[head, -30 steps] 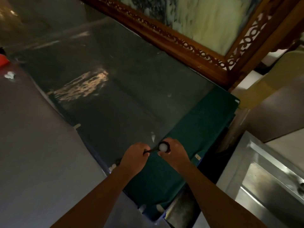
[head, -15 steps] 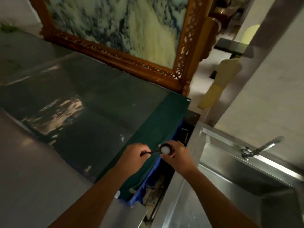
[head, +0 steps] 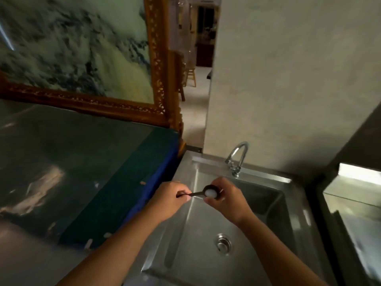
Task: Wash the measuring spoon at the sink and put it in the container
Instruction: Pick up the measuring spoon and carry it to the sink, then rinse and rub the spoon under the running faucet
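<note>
A dark measuring spoon (head: 208,193) with something white in its round bowl is held level over the steel sink (head: 206,265). My left hand (head: 171,201) pinches the thin handle. My right hand (head: 226,200) cups the bowl end from the right and below. Both hands hover above the sink's left half, in front of the chrome tap (head: 237,157), which stands at the back rim with no water visible. The drain (head: 223,243) lies below my right wrist. No container is in sight.
A glass-topped table (head: 72,162) with a green cloth and blue edge (head: 152,182) adjoins the sink on the left. A large framed picture (head: 82,58) stands behind it. A pale wall rises behind the tap, and another steel unit (head: 354,213) sits on the right.
The view has swung right from the table to the sink. Both hands, holding the spoon the same way, have travelled from over the green cloth to over the sink basin.
</note>
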### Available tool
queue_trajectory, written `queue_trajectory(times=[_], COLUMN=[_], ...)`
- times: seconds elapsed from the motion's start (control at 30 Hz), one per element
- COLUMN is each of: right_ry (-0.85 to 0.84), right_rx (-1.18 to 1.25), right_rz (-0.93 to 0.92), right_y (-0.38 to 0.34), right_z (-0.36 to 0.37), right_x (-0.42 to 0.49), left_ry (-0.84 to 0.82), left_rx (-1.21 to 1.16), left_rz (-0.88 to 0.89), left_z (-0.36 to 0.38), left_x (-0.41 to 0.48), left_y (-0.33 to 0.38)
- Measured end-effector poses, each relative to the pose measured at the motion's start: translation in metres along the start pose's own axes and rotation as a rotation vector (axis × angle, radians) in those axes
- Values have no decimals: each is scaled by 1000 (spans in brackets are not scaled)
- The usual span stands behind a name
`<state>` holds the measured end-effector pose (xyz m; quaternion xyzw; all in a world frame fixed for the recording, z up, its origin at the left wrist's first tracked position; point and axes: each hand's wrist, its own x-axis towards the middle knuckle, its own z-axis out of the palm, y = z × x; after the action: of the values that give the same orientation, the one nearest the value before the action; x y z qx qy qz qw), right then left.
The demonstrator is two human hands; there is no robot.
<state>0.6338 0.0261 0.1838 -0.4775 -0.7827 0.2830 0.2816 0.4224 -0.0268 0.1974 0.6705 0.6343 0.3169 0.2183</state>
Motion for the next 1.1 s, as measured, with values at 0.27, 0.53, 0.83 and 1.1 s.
queue_trajectory(times=[0.27,0.53,0.83,1.1], right_ry=[115,211,226,225], right_rx=[-58,-86,-122,-72], right_rz=[65,71,26,18], right_y=[50,57,55,47], right_z=[-101,-157,-177,-175], right_x=[-68,-101,-106,-90], left_ry=[-124,-172,-151,-132], left_rx=[-46,-13,43,16], left_rz=[142,245,291,312], left_z=[66,78,73,62], left_x=[8,12,9,24], left_y=[95,161,180,174])
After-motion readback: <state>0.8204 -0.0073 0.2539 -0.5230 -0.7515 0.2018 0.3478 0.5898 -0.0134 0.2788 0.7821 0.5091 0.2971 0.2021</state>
